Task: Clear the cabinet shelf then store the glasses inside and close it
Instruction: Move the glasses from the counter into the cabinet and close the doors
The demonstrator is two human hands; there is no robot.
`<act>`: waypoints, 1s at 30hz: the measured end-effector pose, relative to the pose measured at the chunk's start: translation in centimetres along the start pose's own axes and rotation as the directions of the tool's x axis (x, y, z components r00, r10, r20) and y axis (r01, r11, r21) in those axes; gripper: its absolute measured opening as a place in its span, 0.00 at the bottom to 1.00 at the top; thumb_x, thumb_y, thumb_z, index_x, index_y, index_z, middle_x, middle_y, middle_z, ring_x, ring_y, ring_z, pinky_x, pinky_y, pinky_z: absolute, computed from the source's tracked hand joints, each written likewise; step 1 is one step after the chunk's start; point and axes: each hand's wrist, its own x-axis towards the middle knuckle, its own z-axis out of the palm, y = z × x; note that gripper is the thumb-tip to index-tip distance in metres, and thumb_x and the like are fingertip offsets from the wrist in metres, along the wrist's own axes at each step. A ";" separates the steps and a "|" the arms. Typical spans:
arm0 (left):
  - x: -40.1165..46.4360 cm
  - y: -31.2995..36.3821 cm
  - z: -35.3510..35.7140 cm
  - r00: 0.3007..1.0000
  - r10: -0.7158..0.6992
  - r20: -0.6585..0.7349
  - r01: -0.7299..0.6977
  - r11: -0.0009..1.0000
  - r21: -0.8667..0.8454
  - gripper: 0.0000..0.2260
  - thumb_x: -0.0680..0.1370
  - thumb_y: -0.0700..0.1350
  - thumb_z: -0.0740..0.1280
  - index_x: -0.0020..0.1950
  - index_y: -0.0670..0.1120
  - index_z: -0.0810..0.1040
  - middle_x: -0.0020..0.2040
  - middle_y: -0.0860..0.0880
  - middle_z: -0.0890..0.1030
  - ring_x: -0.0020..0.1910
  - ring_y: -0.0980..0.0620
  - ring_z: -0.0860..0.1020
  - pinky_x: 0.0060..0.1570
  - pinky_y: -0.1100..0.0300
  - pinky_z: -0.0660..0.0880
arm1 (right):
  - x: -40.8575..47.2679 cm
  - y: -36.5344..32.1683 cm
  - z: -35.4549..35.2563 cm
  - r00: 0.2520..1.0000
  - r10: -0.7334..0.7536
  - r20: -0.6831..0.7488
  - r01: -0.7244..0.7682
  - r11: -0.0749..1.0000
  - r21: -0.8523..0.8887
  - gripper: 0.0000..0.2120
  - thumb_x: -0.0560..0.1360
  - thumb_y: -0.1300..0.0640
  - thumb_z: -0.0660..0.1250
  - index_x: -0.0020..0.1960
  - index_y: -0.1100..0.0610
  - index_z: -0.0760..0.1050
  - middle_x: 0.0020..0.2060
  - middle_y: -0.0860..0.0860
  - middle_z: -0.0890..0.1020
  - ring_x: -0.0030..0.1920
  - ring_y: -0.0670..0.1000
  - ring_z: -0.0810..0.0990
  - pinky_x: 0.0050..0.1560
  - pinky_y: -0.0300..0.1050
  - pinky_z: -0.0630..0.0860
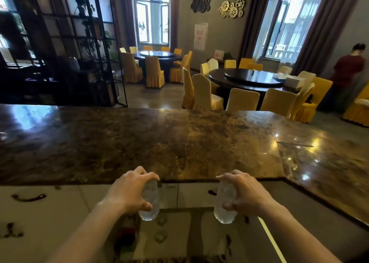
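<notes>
My left hand (129,191) grips a clear glass (150,201) from above, just below the front edge of the brown marble counter (179,143). My right hand (245,193) holds a second clear glass (224,205) the same way. Both glasses hang over the open cabinet (179,232) under the counter. On the shelf inside I make out two more glasses (160,235) seen from above. The cabinet door (267,236) stands open to the right. A dark reddish object (127,232) lies at the shelf's left, partly hidden by my left forearm.
White cabinet fronts with dark handles (29,198) run along the left. The counter bends toward me at the right (329,173). Beyond it stand round dining tables (251,79) with yellow-covered chairs, a black shelf rack (79,43), and a person in red (347,69) at the far right.
</notes>
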 end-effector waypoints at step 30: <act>-2.8 3.0 42.1 0.926 -0.258 0.275 0.322 0.921 -0.219 0.29 0.66 0.68 0.63 0.68 0.68 0.68 0.68 0.56 0.65 0.63 0.48 0.71 0.56 0.52 0.77 | -2.6 12.6 37.9 0.971 0.108 0.213 -0.145 0.975 0.168 0.34 0.73 0.42 0.72 0.74 0.36 0.60 0.68 0.43 0.65 0.70 0.52 0.65 0.55 0.48 0.76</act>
